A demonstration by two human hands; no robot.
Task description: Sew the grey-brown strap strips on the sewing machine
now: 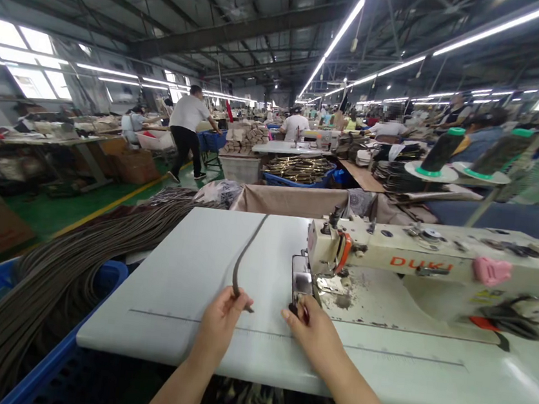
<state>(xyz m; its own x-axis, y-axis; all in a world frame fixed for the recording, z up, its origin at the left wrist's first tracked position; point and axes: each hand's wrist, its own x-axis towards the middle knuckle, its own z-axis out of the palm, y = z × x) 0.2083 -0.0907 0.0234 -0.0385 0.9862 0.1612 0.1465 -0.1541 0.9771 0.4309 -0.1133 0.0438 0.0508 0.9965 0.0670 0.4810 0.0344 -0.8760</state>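
Observation:
My left hand (223, 317) pinches a narrow dark grey-brown strap (237, 264) near its front end. A short tip sticks out past the fingers, while the rest curves away over the white tabletop (184, 270) to its far edge. My right hand (311, 327) is closed beside the needle area of the sewing machine (371, 249), its fingers curled around something small and dark that is mostly hidden. A metal plate (303, 277) lies just beyond that hand. Along the front of the table runs a printed ruler line (173, 317).
Many similar straps (73, 257) spill over a blue basket (118, 272) at the left. Two thread cones (440, 153) stand behind the machine. Beyond the table is a fabric-lined bin (289, 201). A person (191, 122) walks in the aisle; others sit at machines.

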